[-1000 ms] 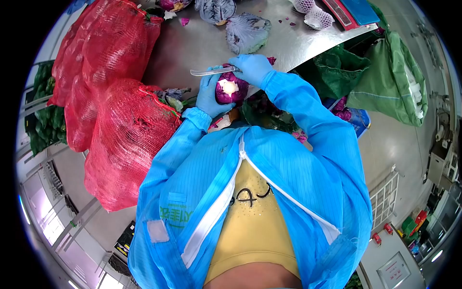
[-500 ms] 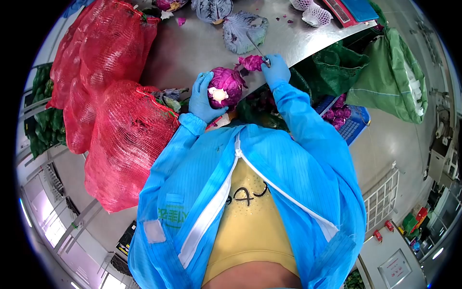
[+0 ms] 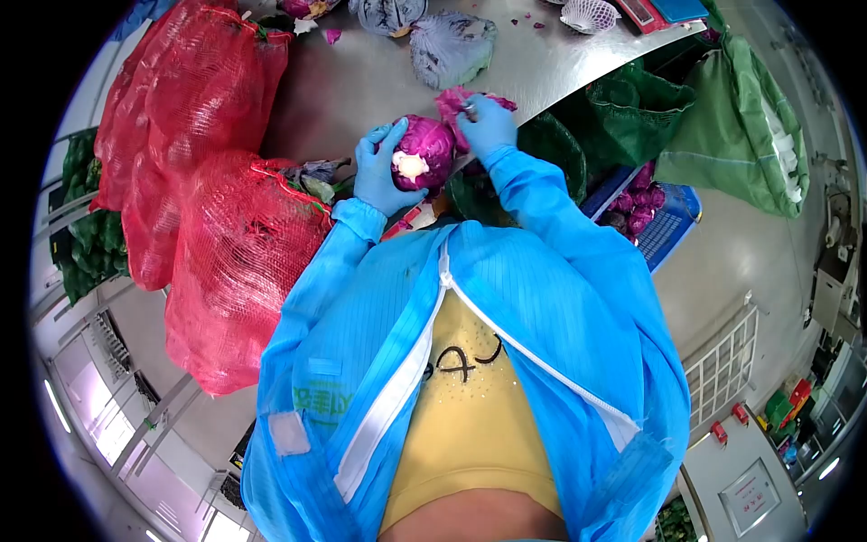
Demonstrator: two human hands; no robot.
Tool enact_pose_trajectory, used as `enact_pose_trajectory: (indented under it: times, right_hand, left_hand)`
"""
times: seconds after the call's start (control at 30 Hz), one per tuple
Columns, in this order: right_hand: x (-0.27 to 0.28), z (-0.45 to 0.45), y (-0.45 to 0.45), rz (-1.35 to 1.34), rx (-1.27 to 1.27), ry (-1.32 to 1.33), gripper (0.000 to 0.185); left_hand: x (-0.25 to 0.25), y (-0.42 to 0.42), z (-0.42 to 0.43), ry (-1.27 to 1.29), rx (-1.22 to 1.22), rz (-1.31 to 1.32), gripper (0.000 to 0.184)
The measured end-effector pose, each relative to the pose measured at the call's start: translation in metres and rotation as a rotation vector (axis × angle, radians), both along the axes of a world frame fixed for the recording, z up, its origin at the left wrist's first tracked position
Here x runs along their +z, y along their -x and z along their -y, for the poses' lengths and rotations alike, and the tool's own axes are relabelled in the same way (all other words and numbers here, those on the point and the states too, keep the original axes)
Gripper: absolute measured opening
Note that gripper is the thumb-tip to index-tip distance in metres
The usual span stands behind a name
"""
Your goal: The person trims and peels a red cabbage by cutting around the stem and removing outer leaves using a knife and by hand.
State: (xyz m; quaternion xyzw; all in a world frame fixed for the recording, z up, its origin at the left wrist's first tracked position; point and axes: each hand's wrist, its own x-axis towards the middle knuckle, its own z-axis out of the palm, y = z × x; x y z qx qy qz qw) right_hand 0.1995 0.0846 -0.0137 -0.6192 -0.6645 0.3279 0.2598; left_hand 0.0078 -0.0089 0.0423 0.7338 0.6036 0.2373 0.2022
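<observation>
A purple cabbage [image 3: 427, 149] sits in my gloved left hand [image 3: 380, 172], which is wrapped round its left side; the pale cut stem end shows. Just right of it, my gloved right hand [image 3: 490, 126] is closed, with a loose purple cabbage leaf [image 3: 451, 110] at its fingers, close against the cabbage. A small metal part of the knife [image 3: 470, 111] shows at that hand; the rest of the blade is hidden. On the metal table [image 3: 352, 81] beyond lies a greyish purple outer leaf [image 3: 452, 50].
Full red mesh sacks [image 3: 239, 271] stand along my left. To the right are a dark green sack [image 3: 632, 117], a lighter green sack [image 3: 731, 135] and a blue crate [image 3: 673, 230] holding purple cabbages. White foam netting [image 3: 589, 15] and a red and blue object [image 3: 655, 13] lie at the table's far right.
My right hand has moved left with the leaf, up against the cabbage. The knife blade, plainly visible before, is now mostly hidden. My left hand keeps its hold on the cabbage.
</observation>
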Motion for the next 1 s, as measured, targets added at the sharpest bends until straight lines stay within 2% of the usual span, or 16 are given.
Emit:
enact_pose_trajectory:
  times: [0.1, 0.17, 0.23, 0.3, 0.37, 0.4, 0.47, 0.57, 0.63, 0.67, 0.77, 0.83, 0.87, 0.9, 0.93, 1.0]
  right_hand:
    - [-0.016, 0.005, -0.027, 0.184, -0.023, 0.112, 0.025]
    - [-0.023, 0.012, -0.029, 0.183, -0.043, 0.114, 0.024]
    - [-0.023, 0.017, -0.028, 0.159, -0.183, 0.092, 0.023]
    - [-0.030, 0.020, -0.039, 0.136, -0.248, 0.094, 0.023]
    - [-0.025, 0.026, -0.049, 0.162, -0.258, 0.120, 0.023]
    - [-0.025, 0.031, -0.054, 0.142, -0.265, 0.101, 0.024]
    - [-0.023, 0.039, -0.060, 0.124, -0.278, 0.125, 0.026]
    - [-0.055, 0.051, -0.071, 0.078, -0.377, 0.041, 0.024]
    - [-0.063, 0.059, -0.089, 0.028, -0.465, 0.180, 0.024]
    - [-0.066, 0.062, -0.100, 0.059, -0.447, 0.214, 0.025]
    - [-0.051, 0.066, -0.116, 0.110, -0.360, 0.331, 0.035]
    - [-0.036, 0.062, -0.109, 0.166, -0.401, 0.095, 0.044]
    - [-0.027, 0.059, -0.100, 0.107, -0.393, 0.032, 0.049]
    - [-0.023, 0.056, -0.087, 0.017, -0.386, -0.168, 0.042]
    - [-0.008, 0.053, -0.069, -0.136, -0.355, -0.171, 0.040]
    - [0.019, 0.045, -0.036, -0.396, -0.216, -0.101, 0.040]
  left_hand:
    - [-0.007, 0.003, 0.002, -0.017, 0.115, 0.106, 0.111]
    - [-0.012, 0.004, 0.003, -0.054, 0.119, 0.110, 0.112]
    - [-0.014, 0.001, 0.003, 0.023, 0.249, 0.205, 0.115]
    - [-0.030, 0.002, 0.006, 0.069, 0.267, 0.206, 0.115]
    - [-0.063, 0.006, 0.006, 0.020, 0.319, 0.603, 0.111]
    - [-0.064, 0.004, 0.006, 0.048, 0.323, 0.713, 0.106]
    - [-0.066, 0.001, 0.008, 0.088, 0.363, 0.787, 0.104]
    - [-0.047, -0.013, 0.006, 0.134, 0.432, 0.942, 0.100]
    - [-0.021, -0.022, 0.003, 0.395, 0.830, 1.258, 0.097]
    - [-0.025, -0.018, 0.002, 0.398, 0.821, 1.340, 0.094]
    - [-0.036, -0.002, -0.004, 0.456, 0.848, 1.419, 0.091]
    - [-0.035, -0.002, -0.008, 0.461, 0.854, 1.394, 0.089]
    - [-0.034, -0.002, -0.010, 0.486, 0.879, 1.364, 0.090]
    - [-0.031, -0.003, -0.011, 0.510, 0.905, 1.332, 0.090]
    - [-0.025, -0.005, -0.013, 0.510, 0.907, 1.330, 0.090]
    - [-0.014, -0.012, -0.015, 0.552, 0.934, 1.133, 0.094]
